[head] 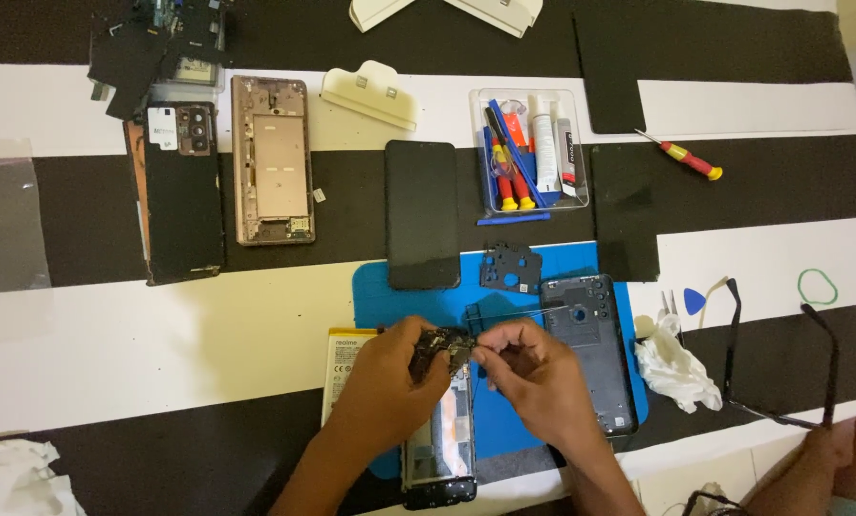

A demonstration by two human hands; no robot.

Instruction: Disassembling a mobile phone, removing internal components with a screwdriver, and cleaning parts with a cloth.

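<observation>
Head view, left hand [390, 368] and right hand [533, 368] both pinching a small dark circuit board [442, 346], above opened phone frame [439, 444], on blue mat [514, 420], grey back cover [590, 354] just beside.

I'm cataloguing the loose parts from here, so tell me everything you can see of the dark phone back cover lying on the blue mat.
The back cover is a dark grey, plastic-looking shell lying flat, inner side up, along the blue mat's right edge. A round hole and small cut-outs show near its top end. Its long side runs away from the person. The right hand overlaps its lower left edge; whether they touch is unclear.
</observation>
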